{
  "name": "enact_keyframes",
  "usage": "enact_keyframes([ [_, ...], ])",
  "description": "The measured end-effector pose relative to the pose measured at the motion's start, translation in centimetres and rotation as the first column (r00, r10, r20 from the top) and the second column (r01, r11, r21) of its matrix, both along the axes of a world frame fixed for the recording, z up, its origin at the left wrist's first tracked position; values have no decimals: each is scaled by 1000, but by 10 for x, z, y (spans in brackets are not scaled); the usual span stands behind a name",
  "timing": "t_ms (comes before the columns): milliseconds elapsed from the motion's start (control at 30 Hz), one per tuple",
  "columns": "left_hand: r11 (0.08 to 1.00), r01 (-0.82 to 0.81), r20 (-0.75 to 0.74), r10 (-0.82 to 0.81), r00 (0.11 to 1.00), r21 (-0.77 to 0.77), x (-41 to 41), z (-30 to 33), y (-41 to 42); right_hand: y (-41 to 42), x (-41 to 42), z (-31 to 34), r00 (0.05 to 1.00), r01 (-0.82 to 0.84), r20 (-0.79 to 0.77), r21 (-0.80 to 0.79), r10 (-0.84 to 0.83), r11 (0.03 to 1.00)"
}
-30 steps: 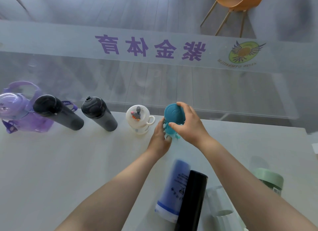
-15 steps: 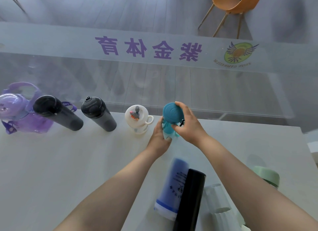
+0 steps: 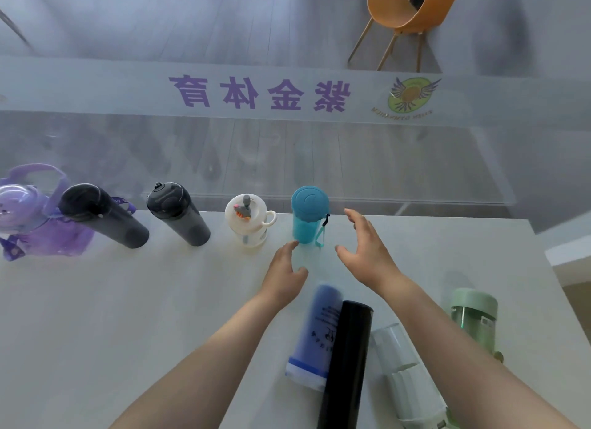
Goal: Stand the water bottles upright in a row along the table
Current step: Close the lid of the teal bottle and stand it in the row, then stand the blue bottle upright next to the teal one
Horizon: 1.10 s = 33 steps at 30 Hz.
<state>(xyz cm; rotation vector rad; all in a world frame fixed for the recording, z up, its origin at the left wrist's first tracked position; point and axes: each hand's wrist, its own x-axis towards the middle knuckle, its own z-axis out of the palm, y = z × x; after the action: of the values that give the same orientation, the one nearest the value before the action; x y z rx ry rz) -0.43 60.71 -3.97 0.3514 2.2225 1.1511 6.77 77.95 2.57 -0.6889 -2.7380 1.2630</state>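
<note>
Teal bottle [image 3: 309, 216] upright at far edge of white tabletop [image 3: 128, 300], lid on, strap hanging down its right side. Taken as landmark.

Left of teal bottle, along same far edge, all upright: white cup-shaped bottle [image 3: 248, 219] with small figure on lid, just beside; then dark grey bottle [image 3: 177, 212]; then black bottle [image 3: 102, 214]; then purple bottle [image 3: 28, 217] with carry strap, farthest left, close against black one.

Left hand [image 3: 284, 275] just in front of teal bottle base, fingers spread loosely, holding nothing; one fingertip close to base, contact not resolvable. Right hand [image 3: 367, 249] to right of teal bottle and slightly nearer camera, wide open, fingers splayed, clear of bottle, holding nothing.

Nearer than teal bottle, at lower right of tabletop, lying on their sides: blue bottle [image 3: 316, 329]; tall black flask [image 3: 347, 364] pressed against its right side; clear bottle [image 3: 403, 374] right of flask, partly hidden by right forearm. Green-lidded bottle [image 3: 475, 313] farther right, near tabletop edge; looks upright, lower part hidden.

Beyond teal bottle: glass partition with purple lettering [image 3: 259, 93], mirrored; orange chair [image 3: 409, 9] past it.
</note>
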Motion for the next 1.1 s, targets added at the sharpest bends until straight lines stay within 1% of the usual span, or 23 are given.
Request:
enact_keyframes([
  [100,998,61,6,-61,998,-24,17,-3,-10,-8,29,-4,1000,14,23,1,-14,1000],
  [200,997,72,39,-71,997,-27,38,-8,-21,-20,58,-11,999,-1,45,-2,1,1000],
  [333,998,48,81,-44,996,-48,65,-13,-35,-38,94,-24,989,-100,111,-13,101,995],
  [467,998,-16,132,23,991,-58,94,-15,-44,-52,129,-40,955,-264,155,49,254,963],
  [600,994,-94,161,102,982,-56,123,-14,-50,-55,157,-54,897,-425,199,139,395,895],
  [700,986,-139,143,151,978,-90,143,-11,-54,-51,170,-60,834,-539,287,247,471,805],
  [833,969,-181,20,187,982,-167,164,-9,-49,-41,179,-61,794,-601,338,304,506,740],
  [900,962,-206,-28,204,979,-180,172,-9,-46,-36,181,-60,784,-617,341,330,519,714],
  [1033,948,-221,-62,213,975,-229,188,-11,-40,-30,182,-58,717,-697,397,400,572,595],
  [1100,940,-234,-52,228,972,-250,194,-12,-38,-29,181,-59,703,-710,430,393,566,584],
])
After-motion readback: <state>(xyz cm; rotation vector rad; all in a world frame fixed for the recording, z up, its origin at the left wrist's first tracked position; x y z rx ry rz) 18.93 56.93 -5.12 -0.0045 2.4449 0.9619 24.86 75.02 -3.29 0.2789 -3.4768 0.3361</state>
